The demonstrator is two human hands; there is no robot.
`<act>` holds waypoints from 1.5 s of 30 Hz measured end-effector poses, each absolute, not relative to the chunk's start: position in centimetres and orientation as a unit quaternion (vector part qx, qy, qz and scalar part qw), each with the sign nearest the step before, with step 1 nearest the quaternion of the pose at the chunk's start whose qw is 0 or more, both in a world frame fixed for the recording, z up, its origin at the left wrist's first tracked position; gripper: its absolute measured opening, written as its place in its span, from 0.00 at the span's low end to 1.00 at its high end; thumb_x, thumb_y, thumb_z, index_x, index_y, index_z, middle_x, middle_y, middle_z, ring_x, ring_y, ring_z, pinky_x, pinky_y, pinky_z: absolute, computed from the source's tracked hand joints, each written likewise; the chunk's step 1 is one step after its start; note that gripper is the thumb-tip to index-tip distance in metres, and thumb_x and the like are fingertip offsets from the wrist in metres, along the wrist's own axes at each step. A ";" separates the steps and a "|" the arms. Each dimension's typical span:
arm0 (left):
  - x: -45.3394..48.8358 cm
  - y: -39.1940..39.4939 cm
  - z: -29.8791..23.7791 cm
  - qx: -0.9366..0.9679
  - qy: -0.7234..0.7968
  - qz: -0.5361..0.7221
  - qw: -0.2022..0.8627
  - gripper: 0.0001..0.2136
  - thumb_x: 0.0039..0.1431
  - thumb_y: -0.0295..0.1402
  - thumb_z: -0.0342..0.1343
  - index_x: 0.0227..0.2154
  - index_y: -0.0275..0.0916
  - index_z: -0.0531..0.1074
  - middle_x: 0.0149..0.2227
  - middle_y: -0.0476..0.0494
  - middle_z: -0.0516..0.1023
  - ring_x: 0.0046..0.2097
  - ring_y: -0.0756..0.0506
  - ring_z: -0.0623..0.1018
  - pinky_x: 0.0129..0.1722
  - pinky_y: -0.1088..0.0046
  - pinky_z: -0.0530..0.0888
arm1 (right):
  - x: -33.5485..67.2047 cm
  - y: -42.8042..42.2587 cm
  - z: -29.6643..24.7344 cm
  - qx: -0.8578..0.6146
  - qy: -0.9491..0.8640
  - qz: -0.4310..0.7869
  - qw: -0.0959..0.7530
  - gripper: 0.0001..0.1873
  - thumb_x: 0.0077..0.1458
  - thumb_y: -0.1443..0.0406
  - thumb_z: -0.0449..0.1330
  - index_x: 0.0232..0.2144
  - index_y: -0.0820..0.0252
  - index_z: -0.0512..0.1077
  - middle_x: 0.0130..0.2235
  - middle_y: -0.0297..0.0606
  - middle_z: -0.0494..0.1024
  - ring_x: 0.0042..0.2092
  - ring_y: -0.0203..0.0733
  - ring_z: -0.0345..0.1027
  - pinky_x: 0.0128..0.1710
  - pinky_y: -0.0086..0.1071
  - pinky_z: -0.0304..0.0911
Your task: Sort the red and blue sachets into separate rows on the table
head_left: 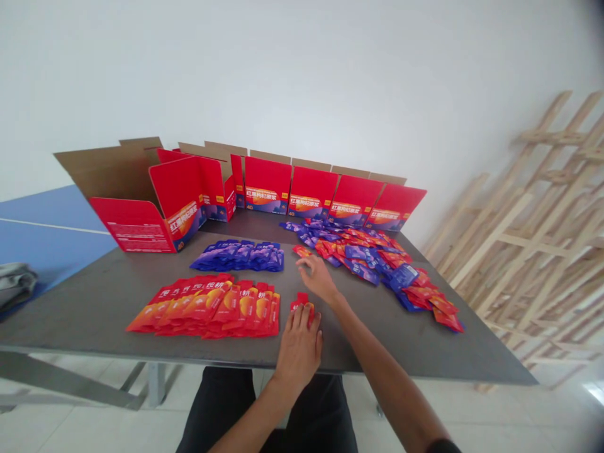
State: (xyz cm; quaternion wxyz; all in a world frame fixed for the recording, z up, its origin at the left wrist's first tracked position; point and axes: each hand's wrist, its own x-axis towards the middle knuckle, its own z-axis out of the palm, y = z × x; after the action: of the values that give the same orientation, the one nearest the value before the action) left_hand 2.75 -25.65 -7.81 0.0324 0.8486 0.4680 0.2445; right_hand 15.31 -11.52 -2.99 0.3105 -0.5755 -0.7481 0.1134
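My left hand (298,340) lies flat over a red pouch (302,298) near the table's front edge, fingers stretched across it; only the pouch's top shows. My right hand (317,277) is farther forward, with fingers bent and apart, close to another small red pouch (302,250); whether they touch it I cannot tell. Left of my hands, overlapping red pouches (207,308) form a fanned row. Behind that row is a similar one of purple pouches (238,256). A loose pile of mixed red and purple pouches (363,251) spreads along the right side.
Open red cartons (267,185) stand along the back of the grey table (377,333), and a larger open carton (132,220) is at the left. Beyond the left edge are a blue surface (56,226) and grey cloth (16,283). Wooden frames (523,239) lean at the right.
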 end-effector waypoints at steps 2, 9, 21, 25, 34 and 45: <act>2.8 -25.4 -7.6 0.847 0.473 0.240 0.033 0.19 0.70 0.28 0.48 0.60 0.35 0.71 0.65 0.32 0.71 0.68 0.32 0.68 0.67 0.45 0.66 | 15.0 -9.3 -3.0 -0.610 -0.738 0.069 0.280 0.18 0.66 0.63 0.55 0.55 0.59 0.74 0.58 0.45 0.76 0.63 0.45 0.64 0.65 0.40 0.57; 2.2 -26.3 -7.3 0.834 0.484 0.258 0.060 0.21 0.68 0.28 0.49 0.63 0.34 0.68 0.70 0.32 0.66 0.71 0.33 0.65 0.69 0.46 0.65 | 14.1 -4.7 -3.6 -0.676 -0.729 0.024 0.106 0.30 0.67 0.52 0.59 0.64 0.60 0.67 0.63 0.53 0.70 0.65 0.55 0.61 0.65 0.46 0.56; 1.0 -26.9 -8.6 0.838 0.457 0.279 0.105 0.30 0.68 0.29 0.48 0.71 0.33 0.54 0.72 0.31 0.60 0.73 0.35 0.60 0.70 0.48 0.63 | 22.4 -11.0 -6.1 -0.553 -0.816 0.029 0.167 0.21 0.66 0.74 0.49 0.56 0.61 0.73 0.57 0.47 0.78 0.58 0.46 0.68 0.62 0.42 0.61; 1.1 -26.7 -8.9 0.822 0.470 0.305 0.098 0.33 0.70 0.30 0.46 0.74 0.34 0.44 0.73 0.30 0.59 0.73 0.34 0.60 0.69 0.49 0.66 | 26.5 -16.8 -7.1 -0.520 -0.824 0.002 0.224 0.18 0.68 0.71 0.51 0.53 0.57 0.76 0.57 0.46 0.78 0.59 0.49 0.68 0.62 0.48 0.64; 1.0 -26.1 -9.3 0.828 0.465 0.313 0.034 0.32 0.71 0.33 0.47 0.74 0.35 0.45 0.70 0.30 0.64 0.72 0.32 0.63 0.69 0.44 0.63 | 26.0 -24.1 -5.7 -0.582 -0.755 0.029 0.303 0.17 0.69 0.59 0.55 0.57 0.55 0.71 0.57 0.48 0.75 0.60 0.51 0.68 0.62 0.50 0.66; 0.8 -25.8 -9.3 0.843 0.444 0.298 0.060 0.29 0.72 0.31 0.46 0.73 0.34 0.50 0.72 0.30 0.62 0.73 0.34 0.62 0.70 0.46 0.64 | 20.7 -21.3 -6.0 -0.648 -0.723 0.018 0.237 0.16 0.61 0.70 0.56 0.50 0.62 0.75 0.56 0.53 0.75 0.63 0.56 0.65 0.65 0.53 0.61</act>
State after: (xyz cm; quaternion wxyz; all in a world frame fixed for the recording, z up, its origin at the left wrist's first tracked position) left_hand 0.81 -25.85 -9.28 0.0601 0.8426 0.4443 0.2983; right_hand 20.70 -21.32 -6.05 0.2373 -0.6482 -0.7233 0.0183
